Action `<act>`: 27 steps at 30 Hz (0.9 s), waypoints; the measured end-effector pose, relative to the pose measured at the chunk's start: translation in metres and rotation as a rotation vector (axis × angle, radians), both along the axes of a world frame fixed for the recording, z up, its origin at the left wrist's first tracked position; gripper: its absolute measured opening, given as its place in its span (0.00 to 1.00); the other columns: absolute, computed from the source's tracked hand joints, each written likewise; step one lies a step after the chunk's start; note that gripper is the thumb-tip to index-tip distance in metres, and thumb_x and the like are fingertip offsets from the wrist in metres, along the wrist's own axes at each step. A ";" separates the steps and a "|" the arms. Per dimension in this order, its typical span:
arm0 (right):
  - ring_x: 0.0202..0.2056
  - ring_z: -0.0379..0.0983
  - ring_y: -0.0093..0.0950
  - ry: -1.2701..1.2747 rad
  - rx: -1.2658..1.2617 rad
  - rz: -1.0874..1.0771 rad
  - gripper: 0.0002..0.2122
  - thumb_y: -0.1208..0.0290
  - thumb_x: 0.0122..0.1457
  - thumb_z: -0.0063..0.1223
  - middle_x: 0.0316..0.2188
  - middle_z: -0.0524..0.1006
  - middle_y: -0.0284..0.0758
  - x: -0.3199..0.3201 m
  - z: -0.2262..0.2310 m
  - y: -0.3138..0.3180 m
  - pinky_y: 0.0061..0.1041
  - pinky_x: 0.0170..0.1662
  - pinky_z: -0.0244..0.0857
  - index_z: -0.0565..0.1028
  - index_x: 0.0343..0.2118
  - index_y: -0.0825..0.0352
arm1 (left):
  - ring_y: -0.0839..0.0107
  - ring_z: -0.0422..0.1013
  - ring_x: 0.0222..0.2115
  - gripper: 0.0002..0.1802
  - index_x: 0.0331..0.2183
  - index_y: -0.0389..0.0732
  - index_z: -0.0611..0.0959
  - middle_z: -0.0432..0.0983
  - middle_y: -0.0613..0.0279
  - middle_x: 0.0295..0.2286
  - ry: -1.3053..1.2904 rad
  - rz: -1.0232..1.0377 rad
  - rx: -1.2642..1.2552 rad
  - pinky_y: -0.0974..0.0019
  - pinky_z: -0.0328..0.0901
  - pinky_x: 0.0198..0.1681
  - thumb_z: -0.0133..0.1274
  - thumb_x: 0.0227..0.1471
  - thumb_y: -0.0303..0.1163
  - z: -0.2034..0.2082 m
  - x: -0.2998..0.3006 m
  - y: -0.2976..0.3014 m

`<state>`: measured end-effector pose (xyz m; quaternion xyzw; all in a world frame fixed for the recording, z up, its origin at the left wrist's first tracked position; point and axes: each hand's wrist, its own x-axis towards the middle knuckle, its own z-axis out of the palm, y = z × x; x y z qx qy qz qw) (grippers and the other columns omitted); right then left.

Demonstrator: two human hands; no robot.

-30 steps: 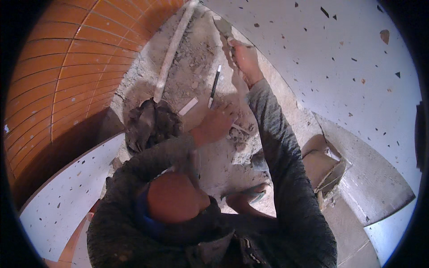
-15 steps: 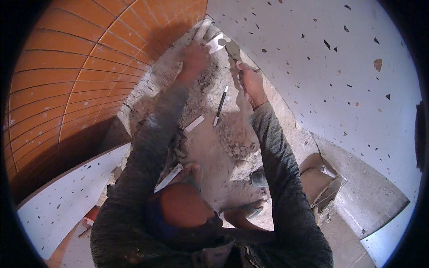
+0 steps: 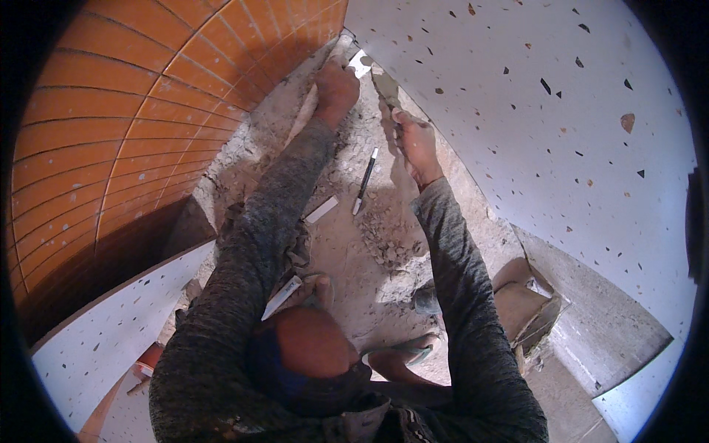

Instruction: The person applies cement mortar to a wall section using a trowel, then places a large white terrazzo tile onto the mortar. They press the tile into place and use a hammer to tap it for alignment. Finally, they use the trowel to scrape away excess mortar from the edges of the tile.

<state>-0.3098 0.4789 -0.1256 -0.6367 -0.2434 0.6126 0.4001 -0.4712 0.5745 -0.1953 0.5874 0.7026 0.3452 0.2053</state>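
Observation:
At the far corner, my left hand (image 3: 338, 92) is closed beside a small white flat piece (image 3: 360, 63) bearing a dark grey patch. Its fingers partly hide that piece; what they grip does not show. My right hand (image 3: 419, 145) is also closed, near the foot of the speckled wall panel. A narrow grey-brown strip (image 3: 385, 87) runs from its thumb toward the corner; I cannot tell whether it is a tool blade or wet mortar. Between my forearms a black-and-white marker (image 3: 365, 181) lies on the rough ground. Nearer lies a short white strip (image 3: 321, 210).
Orange tiles (image 3: 125, 125) cover the left wall; a white panel with dark chips (image 3: 532, 111) rises on the right. Rubble (image 3: 391, 240) lies mid-ground. Another white strip (image 3: 281, 297) is by my foot. A broken block (image 3: 524, 314) stands right of my forearm.
My left hand has moved slightly right and away from me, covering more of the white piece. My right hand stays nearly in place. The view has shifted a little.

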 end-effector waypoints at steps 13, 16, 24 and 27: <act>0.17 0.61 0.15 -0.009 0.013 0.004 0.10 0.64 0.55 0.55 0.17 0.70 0.25 0.002 -0.011 -0.001 0.19 0.20 0.52 0.78 0.27 0.66 | 0.47 0.75 0.29 0.13 0.33 0.33 0.78 0.76 0.44 0.26 0.178 -0.014 0.103 0.51 0.68 0.34 0.52 0.52 0.34 -0.018 0.012 0.003; 0.17 0.60 0.16 0.008 0.028 -0.009 0.10 0.65 0.55 0.56 0.17 0.69 0.25 -0.002 -0.008 0.000 0.19 0.20 0.52 0.78 0.27 0.67 | 0.47 0.75 0.30 0.11 0.34 0.34 0.77 0.77 0.46 0.26 0.226 -0.032 0.181 0.50 0.69 0.35 0.51 0.52 0.32 -0.022 0.011 0.010; 0.17 0.61 0.16 -0.059 0.001 0.007 0.10 0.63 0.56 0.57 0.18 0.70 0.25 -0.001 -0.006 -0.002 0.19 0.20 0.52 0.78 0.28 0.67 | 0.50 0.76 0.35 0.13 0.39 0.36 0.75 0.75 0.47 0.35 0.310 0.013 -0.082 0.52 0.72 0.37 0.50 0.53 0.34 0.016 0.026 0.019; 0.16 0.60 0.15 -0.038 0.011 0.019 0.10 0.63 0.56 0.57 0.18 0.70 0.24 0.000 -0.004 -0.002 0.19 0.19 0.52 0.78 0.29 0.66 | 0.55 0.77 0.34 0.12 0.38 0.37 0.75 0.73 0.49 0.38 0.431 -0.026 -0.004 0.56 0.73 0.33 0.50 0.52 0.32 0.024 0.032 0.001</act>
